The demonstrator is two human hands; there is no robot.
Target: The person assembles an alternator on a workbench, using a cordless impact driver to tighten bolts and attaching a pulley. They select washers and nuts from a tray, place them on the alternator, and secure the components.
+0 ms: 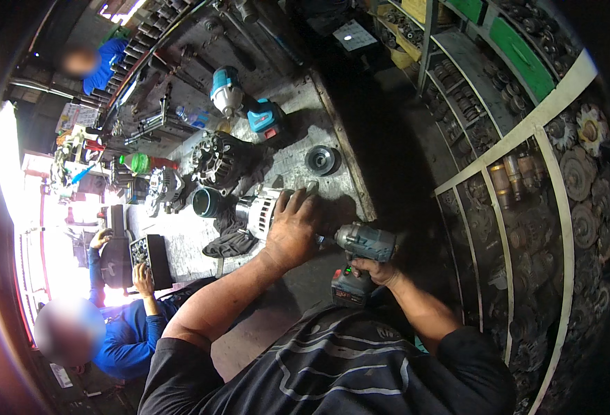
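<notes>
My left hand [294, 232] is wrapped over a silver alternator [255, 214] that lies on its side on the metal workbench [187, 257]. In my right hand [377, 270] is the handle of a grey-blue cordless impact wrench [366, 243], its battery pack hanging below. The wrench's nose points left at the end of the alternator under my left hand; that hand hides whether they touch. A dark cloth [230, 241] lies against the alternator's left side. Just beyond my left hand, a black grooved pulley [322, 160] rests flat on the bench.
Farther back stand a second, blue impact wrench [227, 91], a dark alternator [215, 160] and a round metal housing [209, 202]. A co-worker in blue [130, 346] reaches over a black parts box [150, 257] at left. Shelves of parts [488, 176] line the right.
</notes>
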